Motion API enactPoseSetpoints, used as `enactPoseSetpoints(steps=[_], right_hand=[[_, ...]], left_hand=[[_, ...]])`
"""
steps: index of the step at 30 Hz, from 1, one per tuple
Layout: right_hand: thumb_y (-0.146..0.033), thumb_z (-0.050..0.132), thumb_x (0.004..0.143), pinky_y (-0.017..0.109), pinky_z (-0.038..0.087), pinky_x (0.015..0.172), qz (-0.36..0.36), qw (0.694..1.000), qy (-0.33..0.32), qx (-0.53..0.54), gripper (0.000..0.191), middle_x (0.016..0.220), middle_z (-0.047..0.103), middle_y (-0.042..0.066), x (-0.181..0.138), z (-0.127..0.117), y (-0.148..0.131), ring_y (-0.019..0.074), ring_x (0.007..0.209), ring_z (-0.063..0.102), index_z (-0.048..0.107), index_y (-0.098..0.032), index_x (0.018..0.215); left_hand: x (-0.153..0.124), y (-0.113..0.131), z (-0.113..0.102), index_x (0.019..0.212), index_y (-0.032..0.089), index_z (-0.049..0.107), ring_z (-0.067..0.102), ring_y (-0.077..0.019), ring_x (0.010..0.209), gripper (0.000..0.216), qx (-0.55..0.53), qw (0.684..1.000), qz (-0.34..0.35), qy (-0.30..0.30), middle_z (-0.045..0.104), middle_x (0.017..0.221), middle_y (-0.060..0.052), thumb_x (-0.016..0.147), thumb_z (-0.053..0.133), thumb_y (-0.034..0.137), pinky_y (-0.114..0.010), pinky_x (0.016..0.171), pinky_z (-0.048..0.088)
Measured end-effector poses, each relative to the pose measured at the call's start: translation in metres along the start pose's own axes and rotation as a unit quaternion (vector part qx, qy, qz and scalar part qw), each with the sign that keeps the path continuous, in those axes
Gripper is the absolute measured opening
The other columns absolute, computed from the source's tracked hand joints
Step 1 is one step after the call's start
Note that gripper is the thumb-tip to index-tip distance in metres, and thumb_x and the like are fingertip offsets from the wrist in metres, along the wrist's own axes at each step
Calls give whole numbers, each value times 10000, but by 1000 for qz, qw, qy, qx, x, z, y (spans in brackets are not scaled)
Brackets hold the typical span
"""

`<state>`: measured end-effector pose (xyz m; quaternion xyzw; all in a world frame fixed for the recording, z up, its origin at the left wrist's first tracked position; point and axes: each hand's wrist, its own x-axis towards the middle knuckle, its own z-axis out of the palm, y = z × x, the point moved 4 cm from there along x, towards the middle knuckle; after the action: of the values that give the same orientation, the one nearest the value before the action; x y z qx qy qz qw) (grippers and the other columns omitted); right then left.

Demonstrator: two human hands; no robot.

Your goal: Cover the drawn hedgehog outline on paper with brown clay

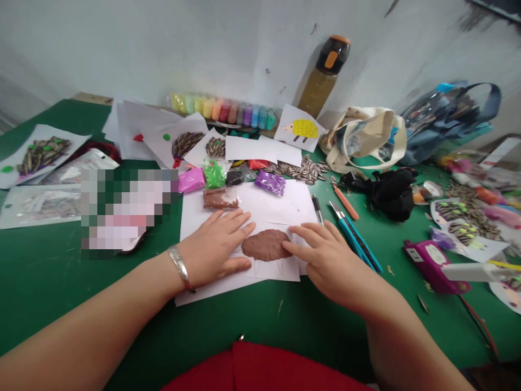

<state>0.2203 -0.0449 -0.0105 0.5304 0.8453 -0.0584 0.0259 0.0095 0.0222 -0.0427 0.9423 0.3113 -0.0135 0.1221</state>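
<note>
A flat brown oval of modelling clay (266, 245) is spread on a white sheet of paper (287, 270), with pencilled leg shapes below it. My left hand (217, 241) lies with fingers stretched out on the paper, just left of the clay. With fingers apart, my right hand (325, 252) touches the clay's right edge with a fingertip. Behind the hands lie a packet of brown clay (221, 199), a pink packet (191, 180), a green packet (214, 174) and a purple packet (270, 183).
Sunflower seeds (303, 169) are heaped behind the papers. Blue craft knives (356, 239), a black pen (317, 209) and an orange-handled tool (345, 201) lie right of the paper. A magenta device (435, 266) sits farther right. A bottle (323, 76) stands against the wall.
</note>
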Motion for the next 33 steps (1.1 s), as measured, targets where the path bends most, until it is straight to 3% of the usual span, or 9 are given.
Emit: enactPoseSetpoints(steps=[8,15,22,26,33], right_hand=[[-70,435,798,656,217,1079,1,1000,-16,-23,572,1532,338,75,-4,-2,-3,354,1409,246,551,-292,1311],[-63,425,793,675,202,1078,-8,999,-27,-18,565,1494,404,66,-1,0,-9,359,1398,275,561,-284,1295],[-15,420,782,630,266,1075,-1,1000,10,16,657,1535,331,23,-10,-10,12,315,1421,244,538,-385,1312],[-55,479,760,683,236,1059,-11,1000,-19,14,614,1503,392,40,-10,-3,5,360,1402,273,579,-368,1278],[-75,495,755,694,191,1075,-6,999,-13,29,599,1529,353,8,-9,-9,1,357,1418,238,597,-391,1255]], left_hand=[[0,0,0,1413,174,426,284,-321,1408,654,1,1000,0,6,347,1523,-126,892,494,564,-504,1131,205],[0,0,0,1423,172,414,281,-320,1409,676,10,1000,0,0,335,1529,-128,888,499,575,-512,1130,210],[0,1,-2,1413,173,425,282,-319,1409,658,7,1000,2,7,344,1525,-125,897,474,577,-498,1134,207],[0,0,-1,1411,177,426,285,-318,1408,650,3,1000,1,7,345,1525,-124,901,464,577,-496,1135,205],[0,0,-1,1423,181,408,267,-310,1416,652,9,1000,-3,-7,319,1537,-126,903,467,570,-501,1136,200]])
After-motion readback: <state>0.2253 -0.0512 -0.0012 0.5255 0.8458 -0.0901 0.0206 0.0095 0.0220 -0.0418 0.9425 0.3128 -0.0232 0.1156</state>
